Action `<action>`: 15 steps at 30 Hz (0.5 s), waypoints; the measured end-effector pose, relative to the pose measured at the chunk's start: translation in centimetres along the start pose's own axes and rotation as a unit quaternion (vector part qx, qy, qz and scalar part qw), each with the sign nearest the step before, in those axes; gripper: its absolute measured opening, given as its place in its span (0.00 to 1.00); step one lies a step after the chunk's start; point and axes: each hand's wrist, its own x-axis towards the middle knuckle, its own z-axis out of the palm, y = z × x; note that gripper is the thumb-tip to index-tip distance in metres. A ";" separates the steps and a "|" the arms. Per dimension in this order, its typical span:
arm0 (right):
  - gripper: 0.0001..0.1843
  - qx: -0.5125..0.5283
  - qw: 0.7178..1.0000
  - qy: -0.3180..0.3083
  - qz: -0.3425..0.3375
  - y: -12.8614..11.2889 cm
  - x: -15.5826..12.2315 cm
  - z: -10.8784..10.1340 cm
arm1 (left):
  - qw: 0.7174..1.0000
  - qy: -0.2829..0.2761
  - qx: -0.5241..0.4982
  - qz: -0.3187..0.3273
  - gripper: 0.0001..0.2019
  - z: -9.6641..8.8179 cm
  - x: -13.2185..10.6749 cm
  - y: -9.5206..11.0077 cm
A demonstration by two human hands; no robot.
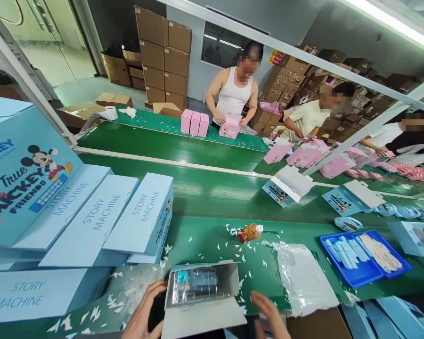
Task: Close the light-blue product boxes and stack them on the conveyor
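Observation:
An open light-coloured cardboard box (204, 320) stands in front of me with its flap folded towards me. Inside it sits a clear plastic tray (199, 285) with a shiny blue sticker. My left hand (144, 313) grips the left side of this box, fingertips and thumb against its edge. To the right of the box, my right hand (270, 315) is apart from it, fingers stretched and holding nothing. Blue closed boxes (141, 219) marked "STORY MACHINE" are stacked at the left. A drink bottle (250, 233) lies on its side beyond the open box.
White paper scraps litter the green table (198, 235). At right are a plastic bag (304, 278), a blue tray (360, 280) with small parts, and open blue boxes (282, 188) on the conveyor belt (212, 181). Several people work with pink boxes (229, 128) across the belt.

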 end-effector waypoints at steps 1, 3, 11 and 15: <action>0.25 0.007 0.998 0.004 0.060 1.2 -0.2 -0.6 | 1.000 -0.007 0.008 0.017 0.30 -0.1 0.0 -0.1; 0.28 0.022 0.992 -0.030 0.119 2.8 0.0 -0.6 | 0.998 -0.028 0.016 0.047 0.28 -0.2 0.2 0.1; 0.36 0.033 0.976 -0.193 -0.092 -0.3 5.1 2.3 | 0.970 -0.225 0.018 0.086 0.20 -2.9 3.8 4.3; 0.23 0.016 0.958 -0.278 -0.075 -1.5 6.7 1.1 | 0.963 -0.264 -0.021 0.044 0.16 -3.2 4.7 5.1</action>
